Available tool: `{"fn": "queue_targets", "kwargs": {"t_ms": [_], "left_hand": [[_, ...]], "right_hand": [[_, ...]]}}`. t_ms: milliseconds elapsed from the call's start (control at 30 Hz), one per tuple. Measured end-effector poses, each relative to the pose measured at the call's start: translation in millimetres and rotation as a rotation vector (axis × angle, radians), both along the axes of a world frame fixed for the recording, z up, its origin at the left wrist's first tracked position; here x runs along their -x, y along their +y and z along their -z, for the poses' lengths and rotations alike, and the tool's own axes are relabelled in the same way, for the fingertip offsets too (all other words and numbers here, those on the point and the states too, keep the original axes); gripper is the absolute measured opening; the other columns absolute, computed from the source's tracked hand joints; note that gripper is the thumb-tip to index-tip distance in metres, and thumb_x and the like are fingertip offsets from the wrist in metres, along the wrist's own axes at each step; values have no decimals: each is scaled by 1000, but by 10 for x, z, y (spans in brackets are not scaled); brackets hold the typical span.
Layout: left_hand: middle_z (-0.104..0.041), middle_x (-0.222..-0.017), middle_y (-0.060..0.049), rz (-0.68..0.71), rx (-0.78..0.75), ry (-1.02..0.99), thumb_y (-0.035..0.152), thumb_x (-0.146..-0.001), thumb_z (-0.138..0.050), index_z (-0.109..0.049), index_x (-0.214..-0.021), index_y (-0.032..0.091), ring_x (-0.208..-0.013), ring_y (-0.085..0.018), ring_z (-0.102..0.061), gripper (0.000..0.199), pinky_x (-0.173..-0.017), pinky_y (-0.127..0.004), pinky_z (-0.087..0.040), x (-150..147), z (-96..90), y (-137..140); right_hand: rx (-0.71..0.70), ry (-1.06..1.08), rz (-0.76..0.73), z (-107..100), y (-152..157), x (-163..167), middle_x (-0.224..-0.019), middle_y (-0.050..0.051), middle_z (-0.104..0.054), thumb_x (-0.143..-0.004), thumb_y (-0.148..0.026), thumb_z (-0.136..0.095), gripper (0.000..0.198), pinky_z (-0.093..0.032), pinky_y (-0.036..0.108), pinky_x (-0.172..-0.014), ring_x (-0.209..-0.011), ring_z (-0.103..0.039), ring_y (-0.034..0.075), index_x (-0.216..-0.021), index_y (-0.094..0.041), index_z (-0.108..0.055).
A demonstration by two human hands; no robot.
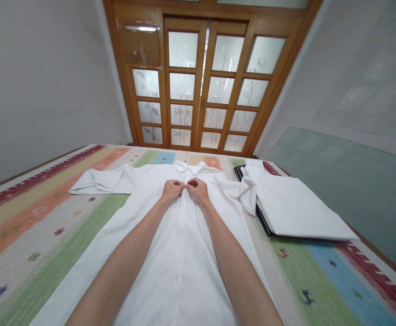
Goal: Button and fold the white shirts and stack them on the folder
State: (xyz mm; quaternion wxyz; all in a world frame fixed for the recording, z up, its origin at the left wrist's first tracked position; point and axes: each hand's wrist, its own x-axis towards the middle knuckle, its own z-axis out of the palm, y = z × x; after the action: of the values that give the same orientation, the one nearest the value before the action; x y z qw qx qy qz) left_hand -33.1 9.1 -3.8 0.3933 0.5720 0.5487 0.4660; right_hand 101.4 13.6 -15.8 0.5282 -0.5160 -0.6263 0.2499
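A white button-up shirt (150, 262) lies face up on the bed, its collar (189, 167) pointing away from me and its sleeves out to both sides. My left hand (173, 189) pinches the front placket a little below the collar. Right beside it, my right hand (197, 188) pinches the other side of the same placket, fingertips almost touching the left ones. Whatever button sits between the fingers is hidden. Lower down, the placket runs straight toward me between my forearms.
A stack of folded white clothes (296, 203), with black striped cloth under it, lies to the right, touching the shirt's right sleeve. A colourful striped bedspread (58, 226) covers the bed. A pale green headboard (354, 167) stands at right, wooden glass-paned doors (201, 90) beyond.
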Motion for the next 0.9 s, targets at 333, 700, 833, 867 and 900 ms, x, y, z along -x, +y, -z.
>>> {"fn": "queue_targets", "kwargs": {"t_ms": [333, 700, 833, 867, 900], "left_hand": [[-60, -52, 1, -50, -51, 216, 21, -74, -61, -70, -67, 14, -51, -12, -55, 13, -55, -23, -43, -22, -18, -11], [-62, -98, -9, -153, -326, 574, 16, -73, -60, -69, -62, 17, -100, -24, -56, 14, -98, -41, -42, -42, 95, 55], [-60, -97, -8, -173, -302, 566, 18, -73, -62, -68, -61, 18, -102, -25, -54, 13, -99, -42, -41, -32, 103, 55], [-60, -98, -7, -182, -296, 563, 18, -72, -62, -68, -61, 18, -102, -25, -54, 12, -99, -42, -41, -27, 103, 52], [-61, -99, -7, -193, -291, 562, 18, -71, -63, -68, -62, 18, -102, -25, -54, 11, -99, -41, -41, -17, 103, 48]], "right_hand": [[-32, -172, -29, 35, 51, 0, -69, -2, -62, -69, -13, -54, 8, -42, 25, -66, -65, -52, 14, -72, -20, -56], [-53, -482, 123, 87, 78, 28, -79, 7, -69, -75, -15, -65, 8, -42, 30, -81, -81, -58, 19, -74, -16, -73], [-14, -494, 121, 59, 74, 32, -80, 7, -70, -75, -16, -66, 10, -42, 27, -80, -81, -60, 18, -77, -16, -75], [-9, -495, 119, 52, 73, 32, -80, 6, -70, -75, -16, -65, 11, -42, 27, -80, -80, -60, 18, -77, -16, -76], [-5, -494, 118, 47, 72, 32, -80, 6, -71, -75, -16, -64, 12, -43, 27, -80, -80, -60, 18, -78, -16, -76]]}}
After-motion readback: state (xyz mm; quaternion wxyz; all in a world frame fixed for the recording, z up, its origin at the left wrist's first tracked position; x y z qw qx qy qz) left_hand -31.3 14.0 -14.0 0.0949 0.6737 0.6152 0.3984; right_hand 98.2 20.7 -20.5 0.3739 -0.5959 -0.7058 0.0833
